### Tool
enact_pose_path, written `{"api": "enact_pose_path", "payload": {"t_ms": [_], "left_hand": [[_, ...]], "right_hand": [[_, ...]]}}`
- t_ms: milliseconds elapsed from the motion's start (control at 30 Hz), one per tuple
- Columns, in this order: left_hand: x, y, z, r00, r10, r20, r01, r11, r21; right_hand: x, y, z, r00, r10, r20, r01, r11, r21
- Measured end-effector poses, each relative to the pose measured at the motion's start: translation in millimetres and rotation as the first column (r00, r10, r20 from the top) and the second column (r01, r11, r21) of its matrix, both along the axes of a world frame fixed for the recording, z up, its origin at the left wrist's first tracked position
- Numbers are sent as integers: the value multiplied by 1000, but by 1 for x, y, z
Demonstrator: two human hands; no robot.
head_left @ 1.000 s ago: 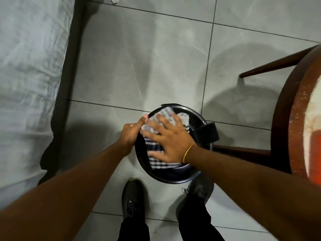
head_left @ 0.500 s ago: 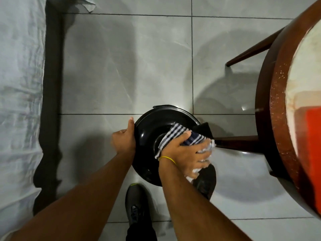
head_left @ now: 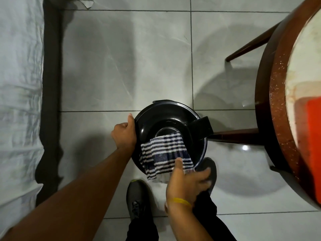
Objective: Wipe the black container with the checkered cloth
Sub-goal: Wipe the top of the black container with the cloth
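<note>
Black container (head_left: 166,117): round, glossy, seen from above on the grey tiled floor (head_left: 121,58), just beside the leg of a dark wooden table (head_left: 271,101) at the right. A black rectangular tab (head_left: 202,127) juts from its right rim. Raised disc visible at centre of the top surface.

Checkered cloth (head_left: 166,153): dark and white checks, draped over the near half of the container, far edge reaching the central disc, near edge hanging past the rim toward the person.

Left hand (head_left: 124,134): curled against the container's left rim, thumb up along the edge, fingers closed around the side; it grips the container.

Right hand (head_left: 187,181): at the near rim, thumb pressed on the cloth's near right corner, fingers spread and motion-blurred past the rim. Whether the fingers pinch the cloth from below cannot be told. Yellow band (head_left: 181,200) on the wrist.

Below: two dark shoes, left shoe (head_left: 138,199) in clear view, right shoe (head_left: 208,169) partly hidden under the right hand. White wrinkled sheet (head_left: 19,84) along the left edge. Red object (head_left: 312,136) on the tabletop, far right.
</note>
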State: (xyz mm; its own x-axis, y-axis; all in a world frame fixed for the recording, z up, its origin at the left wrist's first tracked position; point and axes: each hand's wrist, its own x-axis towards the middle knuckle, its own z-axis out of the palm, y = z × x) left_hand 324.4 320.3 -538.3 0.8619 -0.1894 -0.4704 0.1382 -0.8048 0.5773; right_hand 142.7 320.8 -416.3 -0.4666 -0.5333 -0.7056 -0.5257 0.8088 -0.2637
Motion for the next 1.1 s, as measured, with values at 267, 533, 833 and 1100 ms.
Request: {"api": "enact_pose_path", "payload": {"t_ms": [267, 533, 833, 1100], "left_hand": [[1, 1, -4, 999, -45, 3, 45, 999, -10], [4, 7, -7, 979, -200, 47, 202, 977, -60], [8, 7, -5, 923, -334, 191, 338, 941, 16], [6, 5, -9, 941, -267, 207, 267, 963, 30]], "right_hand": [[-49, -28, -56, -364, 866, -342, -844, -462, -272], [-38, -39, -90, -381, 815, -436, -766, -542, -345], [50, -56, -85, -44, 919, -391, -890, -214, -403], [64, -86, -85, 153, 898, -413, -910, -36, -414]]}}
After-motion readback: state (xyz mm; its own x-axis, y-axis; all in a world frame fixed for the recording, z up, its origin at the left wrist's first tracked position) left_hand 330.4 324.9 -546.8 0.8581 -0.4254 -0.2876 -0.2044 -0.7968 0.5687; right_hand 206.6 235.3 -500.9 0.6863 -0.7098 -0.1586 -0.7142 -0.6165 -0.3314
